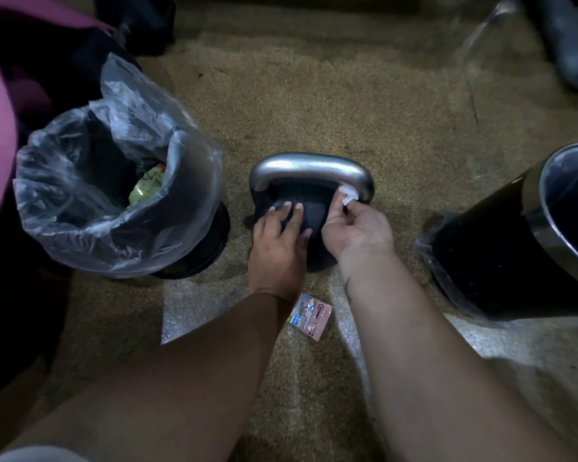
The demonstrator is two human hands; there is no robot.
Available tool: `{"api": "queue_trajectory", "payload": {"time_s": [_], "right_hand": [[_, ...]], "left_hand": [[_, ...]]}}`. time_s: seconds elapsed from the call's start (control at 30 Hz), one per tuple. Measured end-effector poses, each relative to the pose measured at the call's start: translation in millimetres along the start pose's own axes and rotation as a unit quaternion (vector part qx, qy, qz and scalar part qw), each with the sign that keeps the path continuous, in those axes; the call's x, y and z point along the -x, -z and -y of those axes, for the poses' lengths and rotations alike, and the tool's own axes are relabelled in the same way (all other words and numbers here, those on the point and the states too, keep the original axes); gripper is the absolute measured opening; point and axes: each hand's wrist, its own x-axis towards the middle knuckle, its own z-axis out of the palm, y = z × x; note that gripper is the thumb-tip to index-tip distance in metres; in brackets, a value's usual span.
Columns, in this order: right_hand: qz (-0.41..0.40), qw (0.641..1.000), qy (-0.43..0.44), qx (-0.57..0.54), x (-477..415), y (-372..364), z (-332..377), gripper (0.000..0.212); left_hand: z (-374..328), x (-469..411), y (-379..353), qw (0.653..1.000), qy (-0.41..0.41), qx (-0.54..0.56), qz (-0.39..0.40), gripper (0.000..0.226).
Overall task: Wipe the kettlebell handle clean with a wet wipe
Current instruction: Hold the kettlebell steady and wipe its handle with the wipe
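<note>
**Wipe at the right shoulder of the handle**

We have the kettlebell handle (pixel 311 166) standing up from the kettlebell (pixel 314 211), which sits on the floor (pixel 314 95) directly under both grips. The wet wipe (pixel 348 194) is bunched small and pressed against the right bend of the handle, at the tips of our right grip (pixel 354 228). That grip is closed on the wipe, pinching it between thumb and fingers, so the pressure goes into a narrow patch of metal.

Our left grip (pixel 277 238) lies just left of the right one, fingers straight and spread flat on the dark ball, clamped on nothing. We judge it is there to stop the bell rocking while the other rubs.

The long top bar and left bend of the handle, away from the right grip, show no wipe on them, so most of the wiping probably lies ahead.

Behind the grips, between our forearms, lies a small pink sachet (pixel 312 316) (the wipe's wrapper, we guess). Left of the left grip stands a lined bin (pixel 64 201), handy for the used wipe; right of the right grip is a second dark bin (pixel 481 255).
</note>
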Motion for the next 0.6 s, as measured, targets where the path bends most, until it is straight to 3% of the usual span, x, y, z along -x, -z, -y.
{"api": "queue_trajectory", "payload": {"time_s": [0.1,0.5,0.6], "right_hand": [[-0.008,1.000,0.004,-0.001,0,1,-1,0.035],[-0.007,1.000,-0.023,0.013,6,0,9,0.014],[-0.015,1.000,-0.006,0.023,-5,-4,9,0.023]], "left_hand": [[1,2,0,1.000,0.005,0.007,0.001,0.041],[1,1,0,1.000,0.003,0.018,-0.001,0.041],[1,0,0,1.000,-0.003,0.010,-0.008,0.040]]}}
